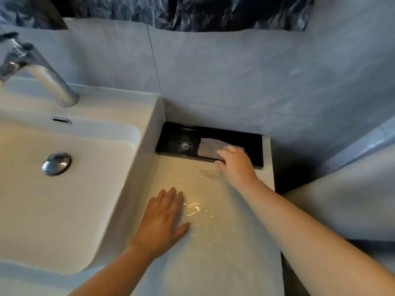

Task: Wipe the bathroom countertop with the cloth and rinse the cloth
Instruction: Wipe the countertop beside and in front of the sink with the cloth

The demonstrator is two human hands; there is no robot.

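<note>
The sink (pixel 64 199) lies left of the surface (pixel 205 242); the tray (pixel 177 137) sits behind, holding the cloth (pixel 208 147).

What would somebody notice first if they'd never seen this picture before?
Probably the two bare arms reaching in from the bottom. The right hand holds a grey cloth inside the shiny black tray at the back of the countertop, against the wall, while the left hand lies flat on the streaky, glinting surface nearer the front. The big white sink with its silver tap fills the left side.
</note>
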